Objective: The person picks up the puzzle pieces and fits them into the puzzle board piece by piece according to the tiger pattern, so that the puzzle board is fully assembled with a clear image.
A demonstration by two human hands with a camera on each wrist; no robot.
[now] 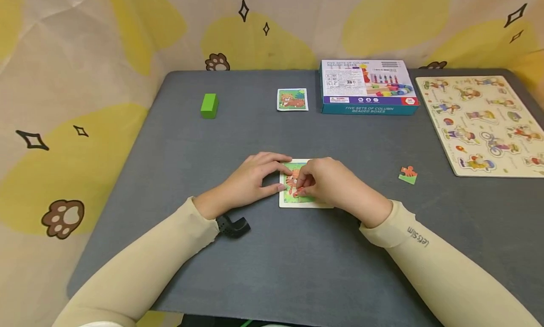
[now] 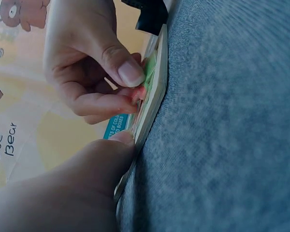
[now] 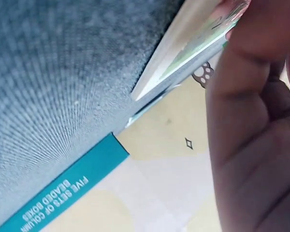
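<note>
A small jigsaw puzzle in a pale tray (image 1: 297, 205) lies on the grey table, showing an orange animal on green. My right hand (image 1: 335, 185) is over its right part, thumb and index finger pinching a reddish puzzle piece (image 2: 139, 93) against the picture. On the tray's left side rests my left hand (image 1: 259, 178), fingers extended, with the thumb touching the edge in the left wrist view. My right hand hides part of the picture. Farther right, a loose orange-and-green puzzle piece (image 1: 408, 175) lies alone on the table.
At the back stand a green block (image 1: 209, 105), a small picture card (image 1: 292, 99) with an orange animal, and a boxed bead set (image 1: 367, 87). A large wooden picture board (image 1: 484, 124) lies at the right. Behind the table hangs a patterned cloth (image 1: 272, 39).
</note>
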